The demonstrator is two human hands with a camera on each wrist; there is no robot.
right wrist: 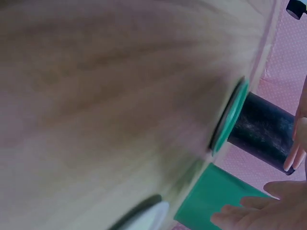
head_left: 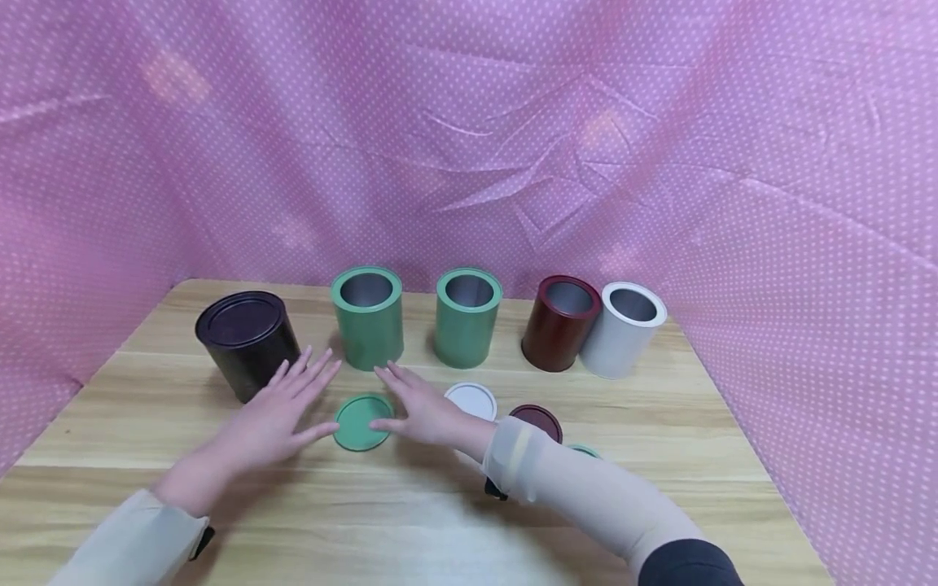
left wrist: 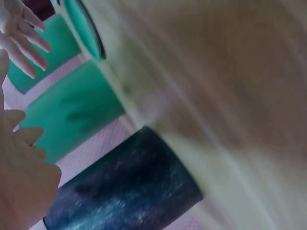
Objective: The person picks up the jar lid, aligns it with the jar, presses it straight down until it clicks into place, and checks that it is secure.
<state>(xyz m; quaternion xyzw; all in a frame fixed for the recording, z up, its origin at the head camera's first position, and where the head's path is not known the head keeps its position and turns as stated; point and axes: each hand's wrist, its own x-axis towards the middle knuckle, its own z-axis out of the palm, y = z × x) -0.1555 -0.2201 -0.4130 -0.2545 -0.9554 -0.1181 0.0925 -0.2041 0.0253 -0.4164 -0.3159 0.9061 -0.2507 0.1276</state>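
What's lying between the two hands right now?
In the head view, a green lid lies flat on the table between the left hand and right hand.

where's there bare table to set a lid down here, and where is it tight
Bare wood lies along the near table edge between the two sleeves, and at the far right beyond the white can. It is crowded around the green lid, flanked by the left hand and right hand, and by the white lid and maroon lid.

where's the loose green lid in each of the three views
Head: green lid flat on the table, low centre, between both hands.
Left wrist: top left, seen edge-on.
Right wrist: right of centre, edge-on.
Shared landmark: black can, also at and.
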